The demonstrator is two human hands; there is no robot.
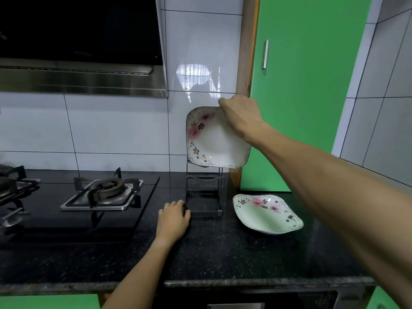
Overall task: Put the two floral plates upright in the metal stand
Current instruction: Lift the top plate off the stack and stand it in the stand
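Note:
One square floral plate (214,141) stands on edge above the black metal stand (204,192), its face turned toward me. My right hand (242,115) grips its top right rim. The plate's lower edge is at the stand's upper wires; I cannot tell whether it rests in a slot. My left hand (175,216) lies on the counter with its fingers around the stand's front left corner. The second floral plate (267,214) lies flat on the counter, to the right of the stand.
A gas hob with a burner (107,192) fills the black counter (223,253) left of the stand. White tiled wall behind, range hood (82,79) above left, green cabinet door (307,85) at the right.

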